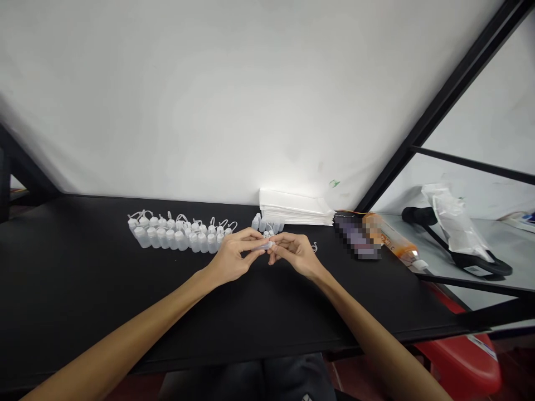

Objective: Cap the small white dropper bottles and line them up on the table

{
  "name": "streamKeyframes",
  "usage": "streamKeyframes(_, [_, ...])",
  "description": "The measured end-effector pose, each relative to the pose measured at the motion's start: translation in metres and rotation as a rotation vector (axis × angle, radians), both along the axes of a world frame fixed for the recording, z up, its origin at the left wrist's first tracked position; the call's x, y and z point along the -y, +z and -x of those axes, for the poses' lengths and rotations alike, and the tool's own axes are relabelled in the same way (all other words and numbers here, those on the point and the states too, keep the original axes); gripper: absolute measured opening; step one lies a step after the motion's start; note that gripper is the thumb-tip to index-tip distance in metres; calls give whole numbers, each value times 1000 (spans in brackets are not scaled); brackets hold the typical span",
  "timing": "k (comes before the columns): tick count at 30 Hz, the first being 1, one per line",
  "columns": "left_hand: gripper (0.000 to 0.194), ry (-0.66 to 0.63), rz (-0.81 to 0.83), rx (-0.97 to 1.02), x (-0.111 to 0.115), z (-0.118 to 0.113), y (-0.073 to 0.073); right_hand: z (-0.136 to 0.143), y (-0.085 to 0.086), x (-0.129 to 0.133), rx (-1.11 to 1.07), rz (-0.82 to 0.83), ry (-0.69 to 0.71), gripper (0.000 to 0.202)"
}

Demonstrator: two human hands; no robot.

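Observation:
My left hand (pixel 234 254) pinches the body of a small translucent squeeze bottle (pixel 262 245) that lies tilted on its side between my hands. The fingers of my right hand (pixel 297 254) are closed at its cap end, covering most of the cap. To the left, similar bottles (pixel 166 238) with white caps and looped straps stand upright in two rows. A few more small bottles (pixel 263 224) are just behind my fingers, partly hidden by them. A small white curled strap (pixel 315 247) shows beside my right hand.
A stack of white paper-like sheets (pixel 295 207) sits against the wall. At right on the black table (pixel 200 317) are a pixelated purple item (pixel 357 236) and an orange-labelled bottle (pixel 395 240). Beyond the black frame lies a black sandal-like object (pixel 463 259); a red stool (pixel 468 365) stands below.

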State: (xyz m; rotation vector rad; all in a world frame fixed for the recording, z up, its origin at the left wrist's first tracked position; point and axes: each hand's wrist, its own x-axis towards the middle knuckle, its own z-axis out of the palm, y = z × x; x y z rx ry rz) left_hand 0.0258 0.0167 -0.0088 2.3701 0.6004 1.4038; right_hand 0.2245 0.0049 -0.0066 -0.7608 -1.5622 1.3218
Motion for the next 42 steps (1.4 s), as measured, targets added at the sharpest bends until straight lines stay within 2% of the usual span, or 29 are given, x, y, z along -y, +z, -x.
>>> streamKeyframes(12, [31, -50, -251, -83, 3, 1, 2, 0, 8, 4, -5, 71, 31, 26])
streamKeyframes(19, [32, 30, -362, -90, 5, 1, 3, 0, 11, 4, -6, 81, 33, 24])
streamKeyframes(21, [28, 48, -288, -56, 5, 0, 3, -1, 12, 4, 4, 65, 31, 23])
streamKeyframes(26, [23, 105, 52, 36, 3, -3, 4, -2, 12, 2, 19, -25, -4, 24])
streamKeyframes(29, [26, 69, 279, 17, 2, -2, 5, -1, 9, 2, 73, -132, -91, 25])
streamKeyframes(31, [26, 37, 348, -1, 1, -1, 5, -1, 8, 2, 136, -192, -137, 26])
streamKeyframes(33, [24, 32, 298, -18, 1, 1, 5, 0, 7, 3, 181, -210, -144, 27])
streamKeyframes(38, [23, 100, -28, -79, -2, 3, 2, -1, 4, 2, 230, -193, -105, 29])
streamKeyframes(42, [24, 101, -180, -102, -4, 3, -4, -2, 3, 2, 216, -176, -88, 27])
